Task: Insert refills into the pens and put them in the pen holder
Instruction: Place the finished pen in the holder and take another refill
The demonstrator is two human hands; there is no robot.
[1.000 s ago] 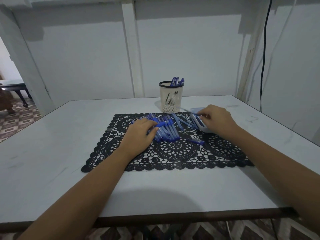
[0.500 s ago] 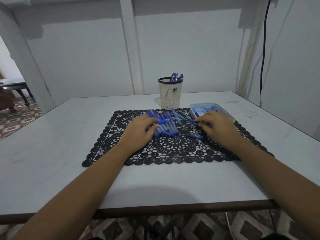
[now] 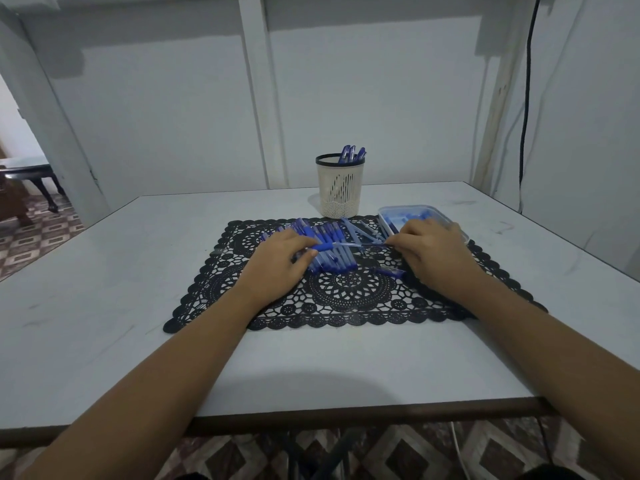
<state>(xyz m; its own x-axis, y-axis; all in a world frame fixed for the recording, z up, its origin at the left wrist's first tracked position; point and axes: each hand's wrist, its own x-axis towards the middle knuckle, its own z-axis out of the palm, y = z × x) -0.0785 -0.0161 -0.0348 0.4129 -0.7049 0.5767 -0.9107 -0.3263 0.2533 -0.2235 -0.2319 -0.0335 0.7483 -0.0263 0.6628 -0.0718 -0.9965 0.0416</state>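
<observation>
- White worktop (image 3: 346, 368), scuffed with faint grey marks, with a dark strip along its near edge.
- Black lace mat (image 3: 346, 299) with a scalloped border, lying flat on the middle of the worktop.
- White post (image 3: 259, 98) standing upright against the pale back wall (image 3: 381, 98).
- Black cable (image 3: 527, 98) hanging down at the right.
- Patterned tile floor (image 3: 34, 237) at the left, with a dark side table (image 3: 24, 167) on it.

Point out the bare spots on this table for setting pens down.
Free: table left of the mat, and the strip between mat and front edge. Crowded: mat's far half, with pen pile, tray, pen holder, left hand, right hand.
</observation>
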